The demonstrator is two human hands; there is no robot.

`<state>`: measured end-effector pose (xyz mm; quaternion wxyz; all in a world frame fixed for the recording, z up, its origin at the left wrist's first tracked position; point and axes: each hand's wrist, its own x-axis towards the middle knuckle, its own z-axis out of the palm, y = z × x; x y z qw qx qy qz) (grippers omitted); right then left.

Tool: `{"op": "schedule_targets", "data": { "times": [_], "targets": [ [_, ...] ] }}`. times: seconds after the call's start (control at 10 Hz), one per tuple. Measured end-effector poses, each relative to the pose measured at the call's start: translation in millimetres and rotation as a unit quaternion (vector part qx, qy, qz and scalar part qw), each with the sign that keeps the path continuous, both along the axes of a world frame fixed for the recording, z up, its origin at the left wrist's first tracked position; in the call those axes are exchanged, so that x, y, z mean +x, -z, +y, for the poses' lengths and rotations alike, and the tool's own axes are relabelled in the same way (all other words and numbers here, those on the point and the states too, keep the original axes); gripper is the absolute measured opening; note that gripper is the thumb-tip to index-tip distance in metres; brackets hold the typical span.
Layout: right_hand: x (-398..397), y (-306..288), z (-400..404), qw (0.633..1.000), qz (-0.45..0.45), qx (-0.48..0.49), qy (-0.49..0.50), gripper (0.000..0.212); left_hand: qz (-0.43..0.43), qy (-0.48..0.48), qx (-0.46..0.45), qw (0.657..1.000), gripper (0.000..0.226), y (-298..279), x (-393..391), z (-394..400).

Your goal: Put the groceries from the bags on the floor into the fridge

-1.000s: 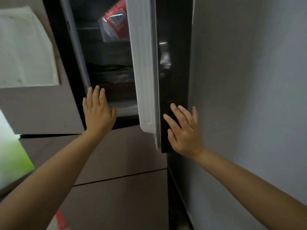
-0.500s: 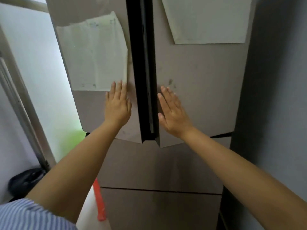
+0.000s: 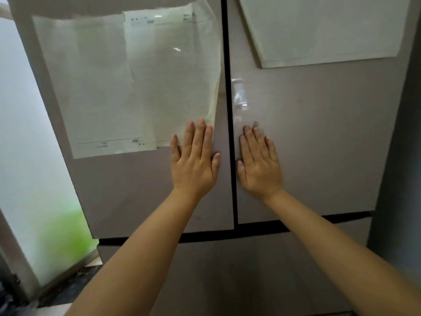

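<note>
Both glossy beige fridge doors [image 3: 307, 137] shut flush; left hand [image 3: 196, 165] and right hand [image 3: 259, 167] pressed flat, fingers spread, grasping nothing, flanking the centre seam; white paper sheets [image 3: 127, 87] on left door.

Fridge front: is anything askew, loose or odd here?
Mostly tidy. Both upper doors sit flush, left hand and right hand flat against them. Two oddities: the sheet on the right door hangs tilted, and the lower right edge of the papers on the left door curls off the surface by the fingertips.
</note>
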<state>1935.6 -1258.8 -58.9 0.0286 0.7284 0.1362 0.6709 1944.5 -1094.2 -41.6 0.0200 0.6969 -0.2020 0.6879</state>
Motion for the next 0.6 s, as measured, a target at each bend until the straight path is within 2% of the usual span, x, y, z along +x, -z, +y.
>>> {"op": "schedule_targets", "data": {
  "times": [0.3,0.4,0.5,0.6],
  "targets": [
    [1,5,-1,1.0,-0.015,-0.011,0.012,0.052,-0.017,0.001,0.002,1.0,0.058,6,15,-4],
    [-3,0,3,1.0,-0.024,0.018,-0.006,0.045,-0.005,-0.005,-0.003,1.0,0.06,5,14,0],
    [-7,0,5,0.999,-0.028,0.017,-0.027,0.048,-0.002,-0.007,-0.006,1.0,0.06,6,15,0],
    [-20,-15,7,0.994,-0.022,0.073,-0.084,0.041,-0.005,-0.013,-0.015,1.0,0.061,3,14,-1]
  ]
}}
